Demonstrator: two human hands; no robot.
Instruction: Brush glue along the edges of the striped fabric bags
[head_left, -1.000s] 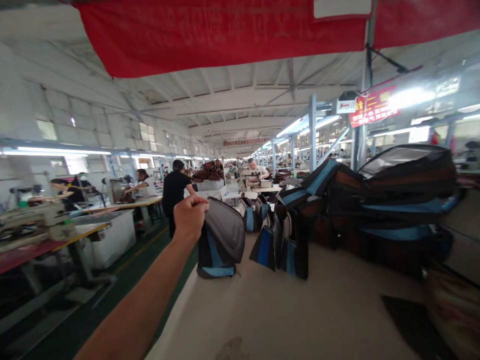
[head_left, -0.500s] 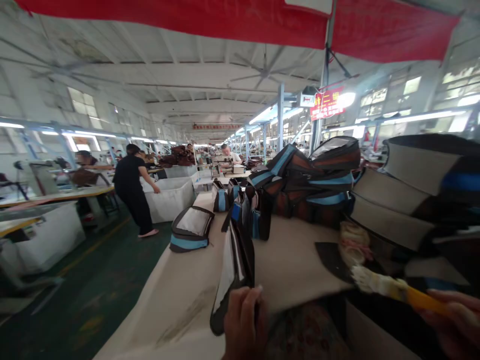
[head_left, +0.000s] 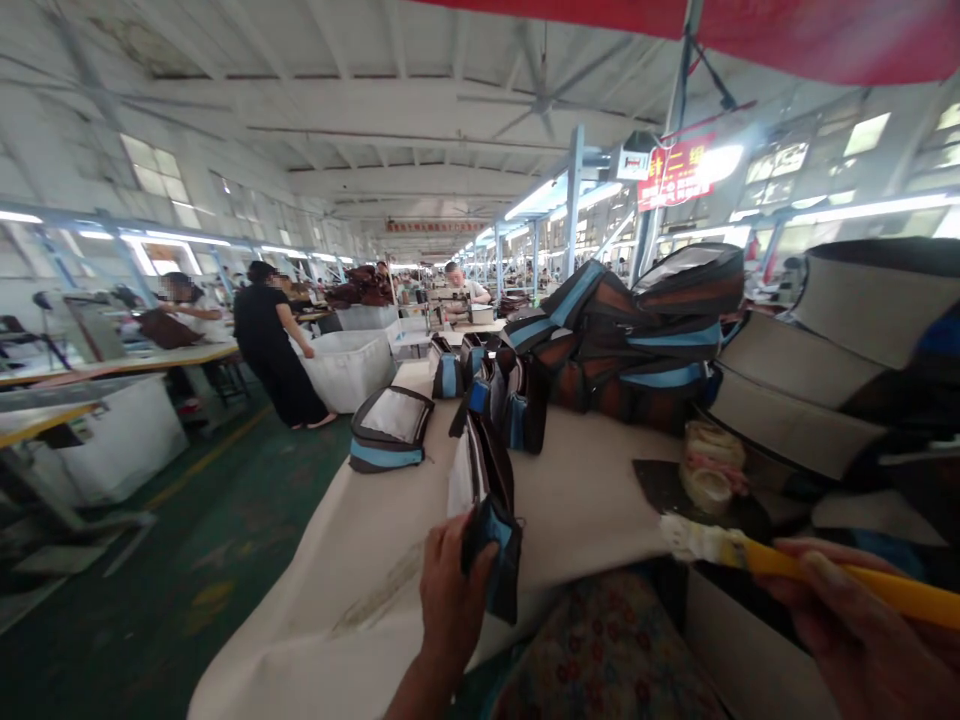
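My left hand [head_left: 452,598] is closed on the lower corner of a dark bag part with blue trim [head_left: 486,497], held upright over the near end of the long cloth-covered table [head_left: 375,560]. My right hand [head_left: 862,630], at the lower right, grips a yellow-handled brush [head_left: 757,558] whose pale bristles point left. A small glue-smeared pot [head_left: 710,468] stands just behind the bristles. A finished grey and blue bag [head_left: 390,430] lies farther along the table's left edge.
Stacks of blue, brown and grey bag pieces [head_left: 645,340] fill the table's right side and far end. A person in black [head_left: 274,345] stands in the green aisle by white bins [head_left: 349,368]. Sewing benches [head_left: 112,370] line the left. Flowered cloth [head_left: 600,650] lies below.
One second ago my left arm reached far out and set a bag on the table's edge. Since then it came back and took a new bag part; the brush hand came into view.
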